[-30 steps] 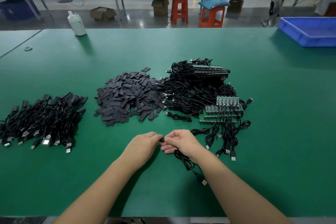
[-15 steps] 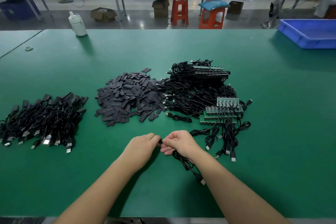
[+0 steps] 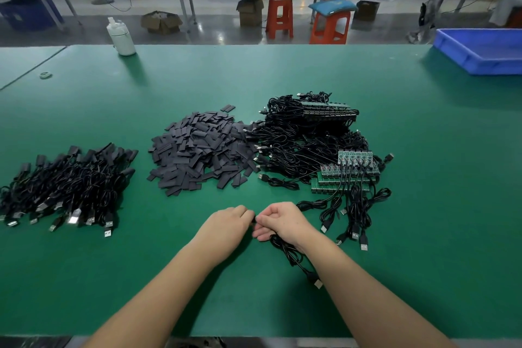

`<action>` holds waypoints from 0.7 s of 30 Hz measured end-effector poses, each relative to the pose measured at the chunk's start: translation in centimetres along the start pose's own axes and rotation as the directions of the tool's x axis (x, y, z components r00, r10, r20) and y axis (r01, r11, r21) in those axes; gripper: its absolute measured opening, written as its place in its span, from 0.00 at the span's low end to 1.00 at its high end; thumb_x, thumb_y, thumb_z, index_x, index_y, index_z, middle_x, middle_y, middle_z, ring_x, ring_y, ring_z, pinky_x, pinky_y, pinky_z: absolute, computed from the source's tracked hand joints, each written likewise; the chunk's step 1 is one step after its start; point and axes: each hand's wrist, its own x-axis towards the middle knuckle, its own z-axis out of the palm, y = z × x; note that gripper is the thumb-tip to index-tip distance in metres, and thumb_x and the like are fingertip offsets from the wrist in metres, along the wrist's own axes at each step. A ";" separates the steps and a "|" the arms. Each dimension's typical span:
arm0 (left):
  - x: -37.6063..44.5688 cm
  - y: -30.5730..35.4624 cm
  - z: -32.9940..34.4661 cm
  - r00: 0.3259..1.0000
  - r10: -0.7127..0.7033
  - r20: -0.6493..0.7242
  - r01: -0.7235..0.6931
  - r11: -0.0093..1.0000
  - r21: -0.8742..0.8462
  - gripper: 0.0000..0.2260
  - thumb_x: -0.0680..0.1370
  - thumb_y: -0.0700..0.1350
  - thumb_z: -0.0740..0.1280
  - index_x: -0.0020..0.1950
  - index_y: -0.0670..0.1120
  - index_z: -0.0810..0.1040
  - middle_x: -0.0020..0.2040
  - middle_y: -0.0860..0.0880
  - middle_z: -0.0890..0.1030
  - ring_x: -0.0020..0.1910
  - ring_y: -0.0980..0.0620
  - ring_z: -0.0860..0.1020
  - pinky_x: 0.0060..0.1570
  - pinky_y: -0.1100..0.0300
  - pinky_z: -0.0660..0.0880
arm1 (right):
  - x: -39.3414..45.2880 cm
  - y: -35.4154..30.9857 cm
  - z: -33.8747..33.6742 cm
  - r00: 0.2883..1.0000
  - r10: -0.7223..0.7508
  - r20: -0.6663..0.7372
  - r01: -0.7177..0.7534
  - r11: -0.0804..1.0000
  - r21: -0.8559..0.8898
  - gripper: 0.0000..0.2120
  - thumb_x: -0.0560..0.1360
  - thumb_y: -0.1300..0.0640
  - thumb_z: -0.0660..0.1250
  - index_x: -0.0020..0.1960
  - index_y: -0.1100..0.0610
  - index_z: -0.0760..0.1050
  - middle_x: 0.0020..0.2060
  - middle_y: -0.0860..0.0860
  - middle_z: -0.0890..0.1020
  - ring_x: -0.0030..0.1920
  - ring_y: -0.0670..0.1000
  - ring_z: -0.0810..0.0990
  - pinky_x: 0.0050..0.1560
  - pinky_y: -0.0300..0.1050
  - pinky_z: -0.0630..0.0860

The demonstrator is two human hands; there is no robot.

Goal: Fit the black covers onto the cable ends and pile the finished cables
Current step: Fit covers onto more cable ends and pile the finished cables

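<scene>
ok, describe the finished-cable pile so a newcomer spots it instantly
On the green table, three dark heaps sit in a row. The finished pile is the far-left one, apart from the rest. Unlike the flat covers in the middle or the right-hand tangle with green boards, its cables lie roughly parallel.

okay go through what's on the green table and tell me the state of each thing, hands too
left hand: fingers curled, pinching a small black piece at the fingertips.
right hand: curled round the cable end, meeting the left.
held cable: trails under the right wrist, plug lying on the table.
finished cables: piled at left, covers on.
black covers: loose heap, centre.
unfinished cables: tangled heap, green boards bare.
blue tray: interior mostly out of view.
white bottle: upright.
</scene>
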 end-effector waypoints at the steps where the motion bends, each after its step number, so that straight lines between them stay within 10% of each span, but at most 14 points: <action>1: 0.0 -0.1 0.1 1.000 0.008 -0.003 -0.008 1.000 0.004 0.12 0.80 0.42 0.59 0.64 0.47 0.71 0.57 0.49 0.74 0.55 0.48 0.75 0.51 0.55 0.72 | 0.0 0.0 0.1 1.000 0.001 0.001 -0.001 1.000 0.002 0.03 0.79 0.66 0.68 0.47 0.65 0.76 0.34 0.57 0.85 0.37 0.54 0.86 0.37 0.41 0.82; 8: 0.3 -0.5 0.8 0.960 -0.131 -0.247 0.034 0.931 -0.363 0.19 0.79 0.40 0.65 0.71 0.47 0.72 0.66 0.50 0.75 0.59 0.49 0.77 0.58 0.57 0.74 | -0.6 -0.7 0.4 1.000 0.008 -0.002 -0.008 0.997 0.077 0.06 0.80 0.66 0.67 0.56 0.66 0.76 0.38 0.57 0.86 0.39 0.54 0.86 0.41 0.42 0.83; 14: 0.0 2.0 0.2 0.803 -0.588 0.097 0.194 0.105 -0.975 0.23 0.77 0.50 0.71 0.71 0.53 0.70 0.58 0.60 0.79 0.51 0.60 0.82 0.57 0.56 0.78 | -1.3 -2.0 1.3 0.996 -0.055 -0.067 0.067 0.978 0.197 0.05 0.78 0.61 0.70 0.53 0.57 0.83 0.48 0.54 0.87 0.51 0.51 0.85 0.55 0.45 0.80; 21: -0.9 2.9 -1.1 0.809 -0.583 0.074 0.082 -0.013 -0.997 0.07 0.79 0.43 0.68 0.44 0.48 0.85 0.39 0.50 0.84 0.37 0.56 0.77 0.40 0.62 0.76 | -0.9 -5.3 3.7 0.971 -0.095 -0.221 0.165 0.931 0.326 0.04 0.74 0.57 0.75 0.49 0.53 0.85 0.45 0.44 0.87 0.54 0.45 0.81 0.55 0.39 0.74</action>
